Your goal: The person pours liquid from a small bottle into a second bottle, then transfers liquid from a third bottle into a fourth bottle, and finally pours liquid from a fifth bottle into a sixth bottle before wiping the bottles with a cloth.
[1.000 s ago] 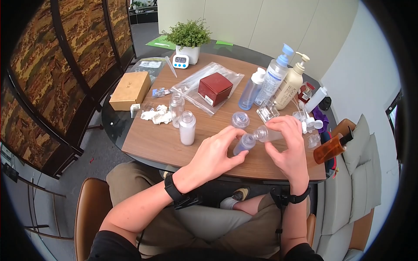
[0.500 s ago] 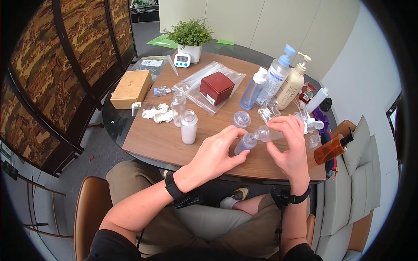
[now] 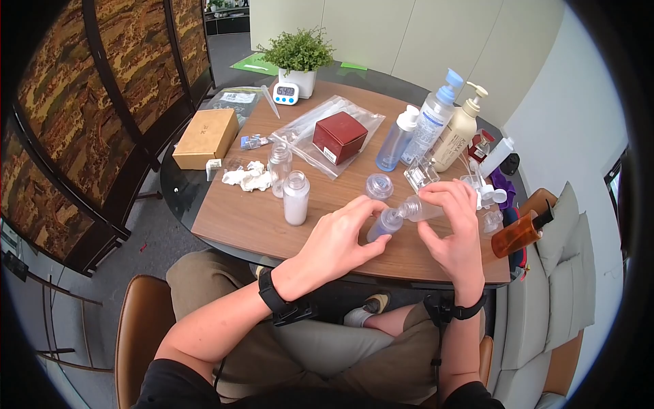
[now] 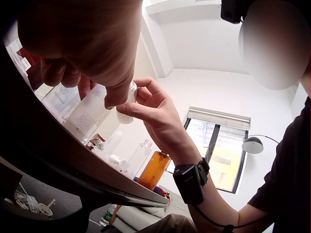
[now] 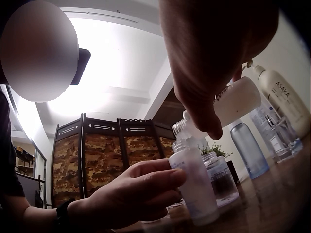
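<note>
My left hand (image 3: 334, 235) grips a small translucent bottle (image 5: 197, 194) with a bluish tint, standing near the table's front edge with its mouth up. Thumb and fingers of my right hand (image 3: 453, 221) pinch a second clear bottle (image 5: 239, 101), tipped over to the left. Its threaded neck meets the mouth of the lower bottle. In the left wrist view the hands hide most of both bottles. Just behind them sits a clear round jar (image 3: 379, 186). A bottle with whitish contents (image 3: 296, 201) stands left of my left hand, an uncapped clear bottle (image 3: 280, 167) behind it.
Pump bottles (image 3: 426, 126) crowd the back right, beside a glass perfume bottle (image 3: 421, 176). An amber pump bottle (image 3: 514, 235) lies to the right. A dark red box (image 3: 339, 138) rests on a plastic bag; crumpled tissue (image 3: 246, 178) and a cardboard box (image 3: 206, 138) are left.
</note>
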{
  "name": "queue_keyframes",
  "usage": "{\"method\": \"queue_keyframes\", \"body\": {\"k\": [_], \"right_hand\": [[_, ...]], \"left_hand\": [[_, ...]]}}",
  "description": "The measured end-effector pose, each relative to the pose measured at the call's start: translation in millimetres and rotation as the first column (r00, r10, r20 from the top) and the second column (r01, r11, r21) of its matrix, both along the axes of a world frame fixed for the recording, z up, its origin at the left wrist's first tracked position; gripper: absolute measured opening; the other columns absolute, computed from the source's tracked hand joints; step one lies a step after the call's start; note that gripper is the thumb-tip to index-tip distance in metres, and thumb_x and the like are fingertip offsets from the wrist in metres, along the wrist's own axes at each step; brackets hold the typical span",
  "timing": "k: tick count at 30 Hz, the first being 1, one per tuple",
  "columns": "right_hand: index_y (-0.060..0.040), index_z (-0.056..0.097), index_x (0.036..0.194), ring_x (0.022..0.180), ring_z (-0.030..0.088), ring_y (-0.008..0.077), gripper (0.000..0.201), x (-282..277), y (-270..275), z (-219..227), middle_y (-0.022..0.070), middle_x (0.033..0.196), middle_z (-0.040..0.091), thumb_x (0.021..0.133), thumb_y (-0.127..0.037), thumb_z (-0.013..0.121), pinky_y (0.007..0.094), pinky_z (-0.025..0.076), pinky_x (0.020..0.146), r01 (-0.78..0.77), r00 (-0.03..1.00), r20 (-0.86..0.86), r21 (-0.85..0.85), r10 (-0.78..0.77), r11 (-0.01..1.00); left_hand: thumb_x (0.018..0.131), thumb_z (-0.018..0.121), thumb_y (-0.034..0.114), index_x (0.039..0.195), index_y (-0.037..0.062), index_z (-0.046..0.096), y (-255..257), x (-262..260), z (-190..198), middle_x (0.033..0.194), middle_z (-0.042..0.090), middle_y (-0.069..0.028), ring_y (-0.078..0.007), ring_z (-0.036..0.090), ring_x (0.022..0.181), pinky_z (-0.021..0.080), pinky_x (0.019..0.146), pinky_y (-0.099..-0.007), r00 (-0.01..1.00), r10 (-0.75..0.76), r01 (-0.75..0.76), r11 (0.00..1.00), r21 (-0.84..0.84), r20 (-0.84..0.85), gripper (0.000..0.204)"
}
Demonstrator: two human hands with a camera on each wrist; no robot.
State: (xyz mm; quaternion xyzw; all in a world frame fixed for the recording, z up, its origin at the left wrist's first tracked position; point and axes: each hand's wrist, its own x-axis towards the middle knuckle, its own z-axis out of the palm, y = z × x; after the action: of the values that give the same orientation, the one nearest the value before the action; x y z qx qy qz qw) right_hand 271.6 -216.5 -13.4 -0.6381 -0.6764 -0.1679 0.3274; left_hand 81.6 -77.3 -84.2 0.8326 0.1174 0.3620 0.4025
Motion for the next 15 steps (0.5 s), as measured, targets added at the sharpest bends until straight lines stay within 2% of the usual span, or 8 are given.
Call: {"method": "queue_keyframes", "body": {"k": [15], "right_hand": [[-0.0078,0.073,0.116,0.121,0.067,0.0292,0.038,0.1,0.2,-0.4,0.0059,0.122,0.074,0.08,0.002,0.081,0.0541,0.04,0.122,0.007,1.0,0.024,0.003,-0.007,1.0]], "left_hand": [[0.092,0.086,0.017,0.13,0.0064,0.069,0.3,0.4,-0.6,0.112,0.071,-0.0097,-0.0237,0.061,0.07,0.053,0.067,-0.0386,1.0,0.006,-0.006,1.0,0.019,0.011,0.043]]}}
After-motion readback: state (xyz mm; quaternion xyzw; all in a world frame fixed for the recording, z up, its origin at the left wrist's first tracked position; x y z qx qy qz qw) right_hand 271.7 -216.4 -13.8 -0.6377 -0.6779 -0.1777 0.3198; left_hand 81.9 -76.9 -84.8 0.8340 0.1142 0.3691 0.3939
